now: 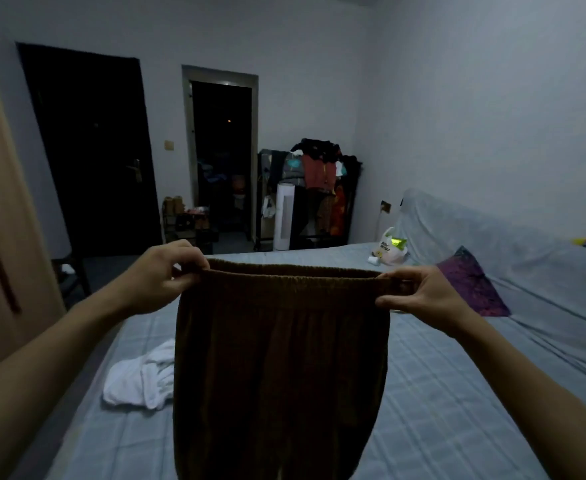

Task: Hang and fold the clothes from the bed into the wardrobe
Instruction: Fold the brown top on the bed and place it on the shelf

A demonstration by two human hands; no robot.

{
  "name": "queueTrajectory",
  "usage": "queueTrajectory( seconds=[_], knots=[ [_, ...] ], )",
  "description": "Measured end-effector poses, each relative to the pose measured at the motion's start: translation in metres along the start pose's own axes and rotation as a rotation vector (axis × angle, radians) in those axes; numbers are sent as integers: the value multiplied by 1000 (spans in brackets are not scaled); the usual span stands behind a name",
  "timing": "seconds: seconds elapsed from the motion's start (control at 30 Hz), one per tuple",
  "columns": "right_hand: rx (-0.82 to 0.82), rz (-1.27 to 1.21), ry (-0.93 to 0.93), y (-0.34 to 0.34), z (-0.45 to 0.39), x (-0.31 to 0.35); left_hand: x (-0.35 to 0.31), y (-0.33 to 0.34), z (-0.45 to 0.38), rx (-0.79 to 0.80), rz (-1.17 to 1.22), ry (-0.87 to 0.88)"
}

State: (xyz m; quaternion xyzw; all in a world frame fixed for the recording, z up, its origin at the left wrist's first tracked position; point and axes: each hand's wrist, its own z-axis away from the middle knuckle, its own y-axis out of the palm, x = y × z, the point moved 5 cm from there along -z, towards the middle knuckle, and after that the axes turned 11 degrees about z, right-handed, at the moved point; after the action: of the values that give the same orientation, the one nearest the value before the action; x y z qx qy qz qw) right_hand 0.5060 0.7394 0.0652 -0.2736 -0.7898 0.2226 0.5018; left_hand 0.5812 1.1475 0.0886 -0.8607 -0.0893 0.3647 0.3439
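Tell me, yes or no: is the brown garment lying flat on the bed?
No, both the left hand and right hand hold the brown garment up by its waistband.

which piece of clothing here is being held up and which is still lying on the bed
The brown garment is held up by its elastic waistband, gripped by the left hand and right hand. The white garment lies crumpled on the bed.

The brown garment [281, 368] hangs across the centre of the frame and blocks the bed [458, 410] behind it. At lower left, a white garment [139, 379] lies on the mattress near its edge. At right, a purple pillow [471, 282] and a plastic bag [388, 247] occupy the far side. Bare sheet at lower right gives open passage. The wardrobe door [4, 237] bounds the left edge.
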Motion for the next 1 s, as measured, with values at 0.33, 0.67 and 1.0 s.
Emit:
queueTrajectory(
  seconds=[0.33, 0.67, 1.0],
  knots=[
    [-29, 265, -48, -27, 16, -46, -44, 38, -9, 53, -313, -26],
    [-77, -35, -67, -26, 3, -23, -50, 18, 3, -201, 105, -165],
    [314, -434, 137, 21, -2, -14, -12, 23, 34, 233, 816, -500]
  ],
)
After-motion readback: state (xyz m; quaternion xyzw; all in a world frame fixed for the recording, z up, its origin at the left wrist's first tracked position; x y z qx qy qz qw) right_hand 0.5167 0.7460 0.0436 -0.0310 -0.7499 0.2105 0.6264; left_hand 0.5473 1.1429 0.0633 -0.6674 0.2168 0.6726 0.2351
